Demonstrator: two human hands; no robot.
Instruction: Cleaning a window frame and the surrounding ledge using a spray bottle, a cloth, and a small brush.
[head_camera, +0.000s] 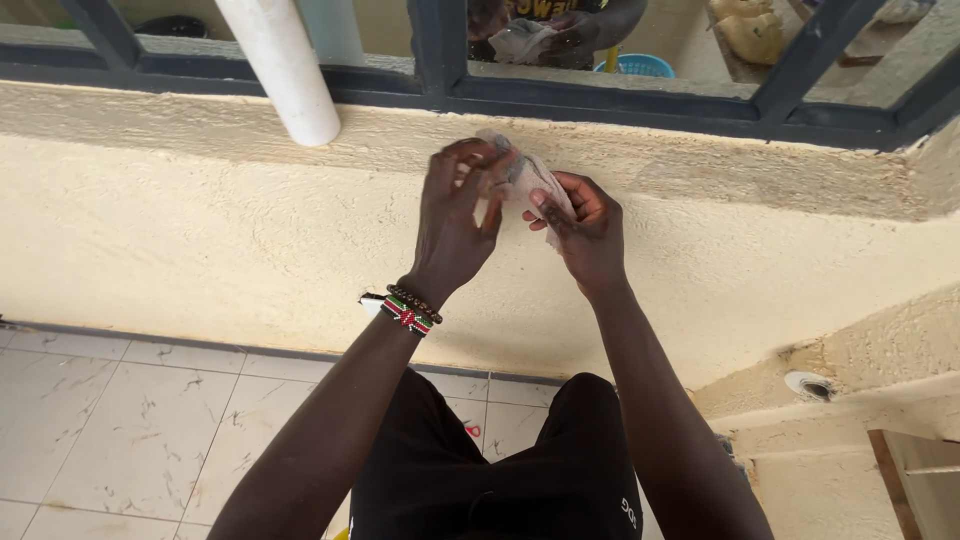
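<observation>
Small clear plastic bag (522, 178) pinched between left hand (455, 225) and right hand (590, 235), fingers (545, 205) closed on its crumpled top, held up before the rough wall (200, 230). Apparently mid-handling, bag still bunched, neither flattened nor set down.

— What carries everything here?

— A floor (130, 420) of pale, marbled tiles with thin grey joints, running up to a rough cream wall (200, 250).

— Anything lying on it?

— A small red thing (472, 431) lies on a tile near the wall's foot, between the person's knees; it is too small to tell what.
</observation>
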